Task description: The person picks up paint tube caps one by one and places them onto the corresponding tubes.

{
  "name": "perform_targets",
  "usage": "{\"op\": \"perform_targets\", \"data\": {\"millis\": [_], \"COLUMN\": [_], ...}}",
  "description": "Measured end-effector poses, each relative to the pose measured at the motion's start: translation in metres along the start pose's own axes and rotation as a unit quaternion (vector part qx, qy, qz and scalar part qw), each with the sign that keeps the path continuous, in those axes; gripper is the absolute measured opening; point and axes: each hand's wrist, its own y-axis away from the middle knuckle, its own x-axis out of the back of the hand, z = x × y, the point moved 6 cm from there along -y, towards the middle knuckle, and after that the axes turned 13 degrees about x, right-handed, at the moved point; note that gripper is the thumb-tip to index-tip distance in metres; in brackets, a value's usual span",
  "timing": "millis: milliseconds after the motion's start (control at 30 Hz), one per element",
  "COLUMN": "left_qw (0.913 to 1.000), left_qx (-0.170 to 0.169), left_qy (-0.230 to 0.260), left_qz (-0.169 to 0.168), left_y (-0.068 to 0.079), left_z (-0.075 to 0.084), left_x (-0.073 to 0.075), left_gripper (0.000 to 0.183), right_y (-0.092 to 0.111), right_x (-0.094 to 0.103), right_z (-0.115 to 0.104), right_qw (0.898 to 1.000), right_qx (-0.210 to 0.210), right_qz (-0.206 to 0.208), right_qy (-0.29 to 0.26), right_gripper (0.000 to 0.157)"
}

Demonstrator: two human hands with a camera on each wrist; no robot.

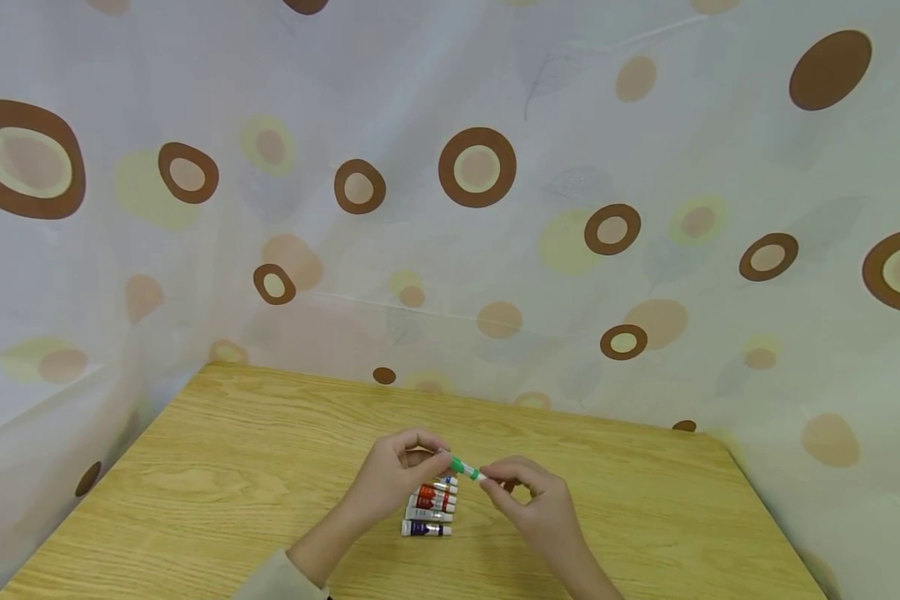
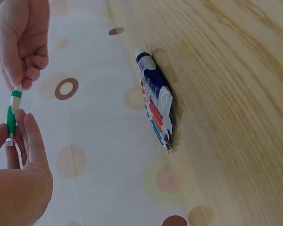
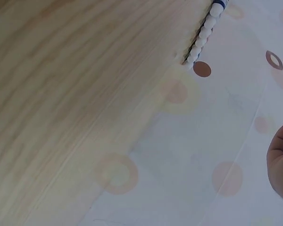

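A small green-and-white paint tube (image 1: 461, 468) is held above the table between both hands. My left hand (image 1: 384, 481) pinches its flat crimped end, and my right hand (image 1: 537, 502) has thumb and finger on the white cap. The left wrist view shows the tube (image 2: 12, 117) upright, cap toward the right hand. Below the hands, several paint tubes lie side by side in a row, caps to the right: a dark purple tube (image 1: 426, 529) nearest, then a whitish tube (image 1: 428, 516), red and orange ones, and a blue one partly hidden behind the left hand.
The wood-grain table (image 1: 270, 467) carries the row of tubes near its middle. A pale curtain (image 1: 420, 250) with brown rings and spots hangs behind the table and along both sides.
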Motion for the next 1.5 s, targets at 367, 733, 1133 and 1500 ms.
{"op": "perform_targets", "data": {"millis": [367,733,1133,1500], "left_qw": [0.996,0.9693,0.9569,0.9671], "left_qx": [-0.012,-0.09,-0.089,-0.054], "left_qy": [-0.088,-0.228,-0.276,-0.246], "left_qz": [-0.013,0.014,0.002,0.034], "left_y": [0.0,0.003,0.003,0.004], "left_z": [-0.001,0.01,0.011,0.013], "left_x": [-0.001,-0.006,-0.016,-0.013], "left_gripper": [0.029,0.014,0.01,0.01], "right_y": [-0.002,-0.004,-0.001,0.0], "right_x": [0.005,0.006,0.002,0.002], "right_z": [0.003,0.002,0.007,0.009], "right_qw": [0.999,1.0,0.999,0.995], "right_qx": [-0.035,-0.02,-0.033,-0.083], "right_qz": [0.014,-0.01,-0.038,-0.047], "right_qy": [-0.006,0.008,0.006,0.003], "right_gripper": [0.011,0.009,0.008,0.007]}}
